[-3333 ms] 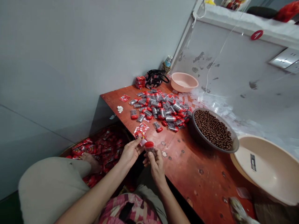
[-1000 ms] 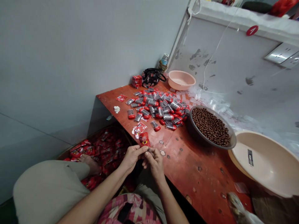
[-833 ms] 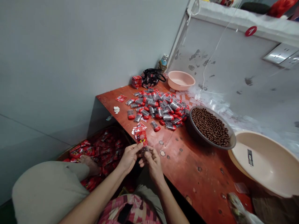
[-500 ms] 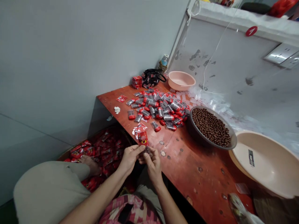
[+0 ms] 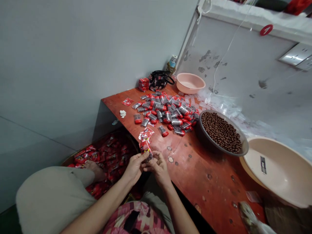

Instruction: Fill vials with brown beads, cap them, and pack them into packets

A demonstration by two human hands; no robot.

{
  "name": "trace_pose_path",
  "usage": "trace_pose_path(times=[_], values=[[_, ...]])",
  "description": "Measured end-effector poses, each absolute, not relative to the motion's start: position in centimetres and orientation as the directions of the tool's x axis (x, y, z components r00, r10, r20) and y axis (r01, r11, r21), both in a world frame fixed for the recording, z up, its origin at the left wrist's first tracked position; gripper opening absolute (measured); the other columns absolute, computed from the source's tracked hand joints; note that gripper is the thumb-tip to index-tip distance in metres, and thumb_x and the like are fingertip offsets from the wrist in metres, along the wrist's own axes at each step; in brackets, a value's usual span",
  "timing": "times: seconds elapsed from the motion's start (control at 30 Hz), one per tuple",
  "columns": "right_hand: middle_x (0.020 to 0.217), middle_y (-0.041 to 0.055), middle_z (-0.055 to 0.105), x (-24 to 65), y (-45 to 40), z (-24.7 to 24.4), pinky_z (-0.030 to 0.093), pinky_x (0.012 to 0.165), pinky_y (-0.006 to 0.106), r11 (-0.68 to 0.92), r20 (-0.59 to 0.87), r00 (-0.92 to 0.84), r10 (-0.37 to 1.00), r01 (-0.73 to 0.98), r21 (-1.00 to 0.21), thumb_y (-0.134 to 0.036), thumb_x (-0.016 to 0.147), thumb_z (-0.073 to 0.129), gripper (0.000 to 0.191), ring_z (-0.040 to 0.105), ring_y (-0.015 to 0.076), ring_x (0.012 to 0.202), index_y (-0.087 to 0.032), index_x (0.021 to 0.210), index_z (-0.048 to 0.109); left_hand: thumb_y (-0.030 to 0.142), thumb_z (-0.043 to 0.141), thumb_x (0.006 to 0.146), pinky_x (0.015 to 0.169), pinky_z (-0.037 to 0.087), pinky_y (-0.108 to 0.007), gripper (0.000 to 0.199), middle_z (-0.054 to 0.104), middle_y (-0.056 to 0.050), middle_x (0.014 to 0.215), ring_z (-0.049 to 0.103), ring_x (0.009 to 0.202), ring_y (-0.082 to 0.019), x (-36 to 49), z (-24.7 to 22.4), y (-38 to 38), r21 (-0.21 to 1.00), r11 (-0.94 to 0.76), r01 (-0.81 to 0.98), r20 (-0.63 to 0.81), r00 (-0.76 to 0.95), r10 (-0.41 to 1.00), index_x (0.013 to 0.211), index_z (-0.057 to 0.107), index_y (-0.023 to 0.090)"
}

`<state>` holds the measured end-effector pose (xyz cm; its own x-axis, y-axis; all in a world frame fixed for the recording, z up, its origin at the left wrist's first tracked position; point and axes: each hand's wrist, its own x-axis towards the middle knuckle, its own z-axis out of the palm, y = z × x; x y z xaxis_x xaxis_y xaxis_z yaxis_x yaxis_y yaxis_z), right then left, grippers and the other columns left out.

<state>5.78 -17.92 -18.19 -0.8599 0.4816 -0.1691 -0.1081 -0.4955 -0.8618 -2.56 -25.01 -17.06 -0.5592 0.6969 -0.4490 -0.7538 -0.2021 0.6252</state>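
Note:
Both my left hand (image 5: 133,168) and my right hand (image 5: 158,168) pinch a small red printed packet (image 5: 145,147) over the table's near edge, with a dark-filled clear capsule (image 5: 149,156) at its lower end. My fingers hide part of the capsule. Just beyond the packet, a crumpled red foil wrapper (image 5: 146,133) lies on the orange-red table (image 5: 195,182). Farther on is a heap of clear capsules with red caps (image 5: 165,113). A grey bowl of brown balls (image 5: 220,132) stands to the right.
A cardboard box of red packets (image 5: 107,159) sits below the table's left edge, beside my foot. Peach basins (image 5: 270,169) (image 5: 190,83) stand on the right and far end. A black bag (image 5: 159,80), stacked red packets (image 5: 143,84) and a bottle (image 5: 173,61) stand by the wall.
The capsule held upright earlier now sits in the red packet. My hands have drawn closer together, and the packet has tilted toward the left. The view has shifted only slightly.

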Motion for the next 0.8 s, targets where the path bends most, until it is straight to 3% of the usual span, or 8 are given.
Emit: trace_pose_path(times=[0.1,0.27,0.37,0.47,0.57,0.63,0.7,0.8], values=[[0.080,0.0026,0.064,5.8,-17.8,-18.0,0.054,0.060,0.028,-0.472,-0.155,-0.878,0.453,-0.089,-0.877,-0.028,0.075,0.061,0.033,0.066,0.0159,0.068,-0.019,0.102,0.044,0.028,0.069,0.062,0.038,0.036,-0.017,0.021,0.056,-0.002,0.057,0.044,0.043,-0.005,-3.1,-16.7,-25.5,0.590,-0.228,-0.774,-0.448,-0.550,0.705,0.065,0.062,0.008],[0.062,-0.0021,0.062,4.6,-18.0,-18.5,0.052,0.048,0.025,-0.442,-0.177,-0.832,0.525,-0.089,-0.893,-0.029,0.074,0.061,0.026,0.064,0.0146,0.052,-0.018,0.092,0.046,0.020,0.071,0.060,0.040,0.038,-0.016,0.017,0.051,0.001,0.052,0.042,0.043,-0.004,-2.5,-16.6,-25.9,0.504,-0.311,-0.806,-0.424,-0.545,0.723,0.061,0.061,0.007],[0.063,-0.0027,0.062,3.7,-18.3,-18.7,0.051,0.047,0.023,-0.445,-0.183,-0.841,0.510,-0.076,-0.892,-0.028,0.073,0.062,0.026,0.063,0.0133,0.050,-0.019,0.090,0.045,0.017,0.069,0.063,0.043,0.042,-0.017,0.013,0.058,-0.002,0.057,0.050,0.047,-0.007,-2.8,-17.0,-26.4,0.503,-0.363,-0.785,-0.423,-0.589,0.689,0.065,0.062,0.007],[0.066,-0.0018,0.063,3.4,-18.6,-18.4,0.051,0.048,0.022,-0.420,-0.183,-0.837,0.517,-0.062,-0.905,-0.027,0.073,0.061,0.026,0.062,0.0122,0.051,-0.019,0.091,0.044,0.021,0.065,0.069,0.059,0.051,-0.026,0.014,0.066,-0.010,0.075,0.062,0.069,-0.017,-4.5,-17.6,-27.4,0.487,-0.442,-0.754,-0.458,-0.651,0.606,0.074,0.062,0.008],[0.066,-0.0005,0.064,3.8,-18.6,-18.0,0.049,0.046,0.021,-0.375,-0.181,-0.820,0.543,-0.044,-0.926,-0.029,0.076,0.058,0.023,0.062,0.0120,0.051,-0.018,0.091,0.045,0.041,0.054,0.075,0.077,0.050,-0.033,0.034,0.062,-0.017,0.102,0.058,0.095,-0.023,-6.4,-18.1,-28.5,0.496,-0.551,-0.671,-0.502,-0.740,0.448,0.087,0.061,0.010],[0.066,0.0006,0.064,4.4,-18.4,-17.6,0.048,0.045,0.020,-0.346,-0.182,-0.820,0.543,-0.021,-0.938,-0.031,0.077,0.056,0.020,0.061,0.0115,0.051,-0.017,0.089,0.048,0.048,0.051,0.075,0.081,0.048,-0.036,0.043,0.058,-0.019,0.109,0.057,0.098,-0.024,-7.1,-18.2,-28.8,0.574,-0.503,-0.646,-0.506,-0.763,0.403,0.093,0.060,0.010],[0.067,0.0014,0.064,4.9,-18.1,-17.3,0.047,0.045,0.020,-0.323,-0.184,-0.824,0.536,0.002,-0.947,-0.033,0.078,0.055,0.021,0.060,0.0110,0.050,-0.016,0.088,0.050,0.045,0.055,0.073,0.083,0.047,-0.038,0.041,0.059,-0.018,0.108,0.059,0.096,-0.026,-7.3,-18.0,-28.4,0.736,-0.353,-0.578,-0.437,-0.803,0.405,0.094,0.061,0.011],[0.066,0.0014,0.063,5.3,-17.6,-16.9,0.046,0.044,0.019,-0.283,-0.172,-0.822,0.543,0.013,-0.959,-0.035,0.078,0.054,0.021,0.059,0.0104,0.050,-0.016,0.085,0.052,0.035,0.062,0.069,0.093,0.038,-0.040,0.032,0.059,-0.011,0.112,0.053,0.105,-0.026,-7.9,-17.5,-26.3,0.989,-0.073,-0.129,-0.083,-0.890,0.448,0.097,0.064,0.018]])
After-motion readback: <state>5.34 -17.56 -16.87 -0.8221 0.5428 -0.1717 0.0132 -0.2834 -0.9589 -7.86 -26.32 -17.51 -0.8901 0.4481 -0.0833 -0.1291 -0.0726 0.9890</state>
